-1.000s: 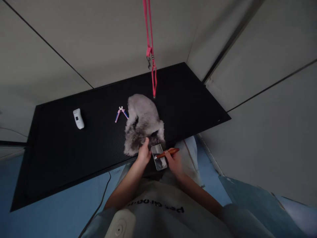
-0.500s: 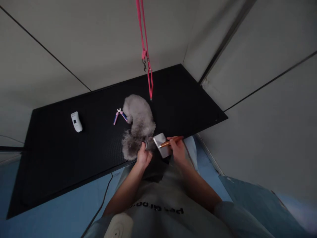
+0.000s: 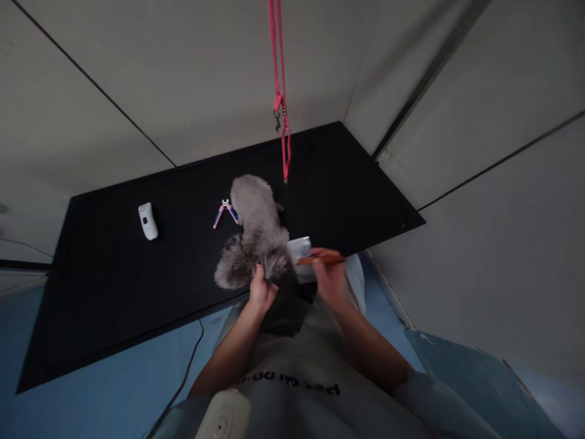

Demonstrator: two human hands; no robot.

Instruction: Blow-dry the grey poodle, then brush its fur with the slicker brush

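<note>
Your left hand point(image 3: 261, 291) clasps the grey dog point(image 3: 256, 228) to steady it, your right hand point(image 3: 327, 277) keeping a closed grip on the slicker brush point(image 3: 301, 251).

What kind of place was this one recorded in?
Probably a pet grooming station: a fluffy grey dog on a black table under a hanging pink leash, pink nail clippers beside it, and a brush in the right hand.
</note>
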